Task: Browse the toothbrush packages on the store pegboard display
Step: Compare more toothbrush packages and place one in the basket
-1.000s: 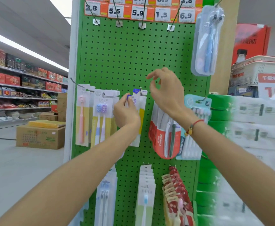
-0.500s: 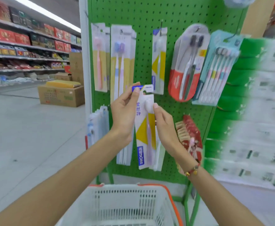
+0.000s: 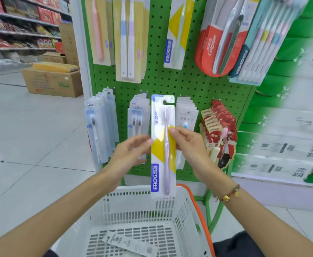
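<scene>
Step in hand: inspection of one pack taken off the pegboard [image 3: 170, 84]. You hold the FROG pack [image 3: 163, 145] upright in front of the board's lower row, above the basket [image 3: 152, 210].

Right hand [image 3: 187, 143]: pinches the pack's right edge, thumb on the front, fingers behind. Left hand [image 3: 131, 153]: loosely open, fingertips at the pack's left edge; whether they grip or merely touch, you cannot tell.

Item: long narrow card, white with yellow diagonal panels, blue brand strip down the lower left, hook slot at the top. One lilac brush under a clear blister, bristles up.

Next move, by judgement: either rehang it, which means threading the slot back onto a peg higher up, where a like pack [image 3: 176, 32] hangs, or lower it into the basket, where a flat pack [image 3: 131, 243] already lies.
</scene>
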{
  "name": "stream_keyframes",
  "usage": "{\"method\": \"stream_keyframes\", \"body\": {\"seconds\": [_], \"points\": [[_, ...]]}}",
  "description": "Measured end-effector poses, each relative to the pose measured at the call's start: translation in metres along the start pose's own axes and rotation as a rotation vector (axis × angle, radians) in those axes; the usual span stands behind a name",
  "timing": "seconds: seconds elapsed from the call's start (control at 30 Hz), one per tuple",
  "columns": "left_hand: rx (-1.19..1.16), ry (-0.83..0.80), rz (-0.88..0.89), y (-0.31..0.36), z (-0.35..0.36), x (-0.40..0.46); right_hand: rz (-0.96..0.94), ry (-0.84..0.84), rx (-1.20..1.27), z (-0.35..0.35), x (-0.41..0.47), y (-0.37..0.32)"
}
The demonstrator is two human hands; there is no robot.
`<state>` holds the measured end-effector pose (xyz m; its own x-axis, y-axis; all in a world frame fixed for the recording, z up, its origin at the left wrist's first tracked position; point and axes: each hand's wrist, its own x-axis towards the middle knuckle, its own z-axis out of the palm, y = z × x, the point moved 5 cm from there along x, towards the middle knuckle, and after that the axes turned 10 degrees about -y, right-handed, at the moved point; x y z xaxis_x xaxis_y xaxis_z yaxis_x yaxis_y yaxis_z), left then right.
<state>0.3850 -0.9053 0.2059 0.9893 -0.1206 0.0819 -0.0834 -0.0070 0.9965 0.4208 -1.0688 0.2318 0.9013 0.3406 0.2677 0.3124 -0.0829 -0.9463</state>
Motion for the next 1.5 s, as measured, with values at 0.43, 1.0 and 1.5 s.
{"method": "stream_keyframes", "body": {"seconds": [0.43,1.0,1.5], "points": [[0.099,-0.086,-0.086,-0.015,0.002,0.007,0.094,0.033,0.13,-0.004,0.003,0.007],[-0.018,0.096,0.069,-0.009,-0.003,0.006,0.154,-0.047,0.007,0.007,-0.001,0.012],[-0.101,0.262,0.219,0.009,-0.014,0.001,0.061,-0.205,-0.012,0.016,-0.003,0.014]]}}
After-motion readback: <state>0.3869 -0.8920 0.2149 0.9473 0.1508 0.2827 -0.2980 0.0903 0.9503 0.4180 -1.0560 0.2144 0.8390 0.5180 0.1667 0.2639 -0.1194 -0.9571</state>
